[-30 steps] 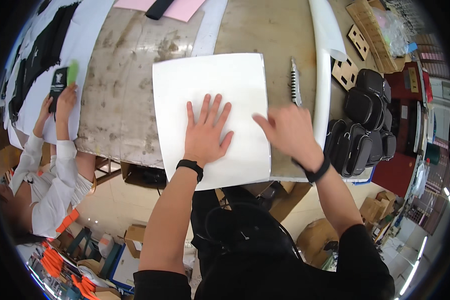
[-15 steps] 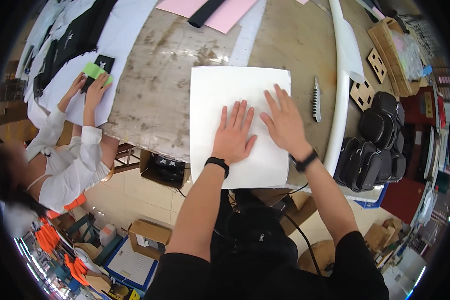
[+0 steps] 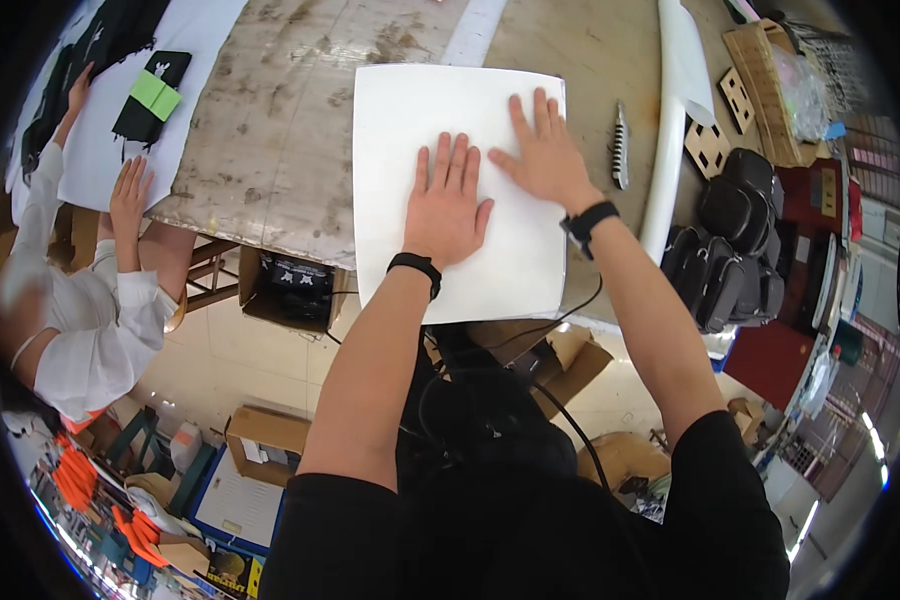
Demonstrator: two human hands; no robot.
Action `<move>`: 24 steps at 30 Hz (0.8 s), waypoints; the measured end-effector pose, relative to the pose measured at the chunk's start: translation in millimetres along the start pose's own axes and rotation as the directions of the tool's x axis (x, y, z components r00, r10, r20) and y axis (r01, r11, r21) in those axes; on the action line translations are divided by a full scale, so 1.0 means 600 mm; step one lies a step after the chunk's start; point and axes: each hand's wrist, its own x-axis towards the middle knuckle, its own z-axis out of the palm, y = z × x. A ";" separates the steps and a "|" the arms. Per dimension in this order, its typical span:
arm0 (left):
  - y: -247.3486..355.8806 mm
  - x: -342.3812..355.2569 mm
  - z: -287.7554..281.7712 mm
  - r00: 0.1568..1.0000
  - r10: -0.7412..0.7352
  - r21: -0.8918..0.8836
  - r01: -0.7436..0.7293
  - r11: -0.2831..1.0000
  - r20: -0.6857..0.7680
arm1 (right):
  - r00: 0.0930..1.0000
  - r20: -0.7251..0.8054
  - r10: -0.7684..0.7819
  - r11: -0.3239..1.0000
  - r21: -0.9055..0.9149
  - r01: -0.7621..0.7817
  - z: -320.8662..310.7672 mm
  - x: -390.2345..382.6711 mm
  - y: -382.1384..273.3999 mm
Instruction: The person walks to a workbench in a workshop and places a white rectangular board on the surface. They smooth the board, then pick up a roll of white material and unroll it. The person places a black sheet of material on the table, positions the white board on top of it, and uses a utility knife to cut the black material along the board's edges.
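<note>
A stack of large white sheets (image 3: 510, 265) lies on the worktable, its near edge at the table's front edge. My left hand (image 3: 447, 205) rests flat on the middle of the top sheet with its fingers stretched out. Up and to the right, my right hand (image 3: 547, 155) is spread on the same sheet, close to its right edge. Neither hand holds anything. A utility knife (image 3: 621, 146) with a black-and-white striped handle lies on the table, to the right of the sheets.
A long white roll (image 3: 662, 150) runs along the table's right side. Beyond it sit several black cases (image 3: 740, 205), perforated wooden blocks (image 3: 708, 150) and a wooden crate (image 3: 770, 100). At left, a person in a white shirt (image 3: 95, 330) sits by black pieces under a green strip (image 3: 155, 95).
The view has shifted, so the table sits higher in the picture. My hands stay flat on the white sheets. The person at left has let go of the green strip and moved their hands apart.
</note>
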 end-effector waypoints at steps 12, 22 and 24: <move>-0.002 -0.001 -0.007 0.998 -0.010 0.084 0.005 0.996 0.062 | 0.913 0.367 -0.177 0.802 0.591 -0.082 -0.160 -0.366 -0.149; 0.064 -0.142 -0.041 0.996 0.064 -0.229 -0.048 0.972 0.063 | 0.947 0.313 -0.078 0.997 0.011 0.079 -0.053 -0.247 -0.085; 0.034 -0.230 -0.072 0.984 0.067 -0.316 -0.011 0.949 0.168 | 0.938 0.339 -0.070 0.998 0.023 0.065 -0.055 -0.245 -0.089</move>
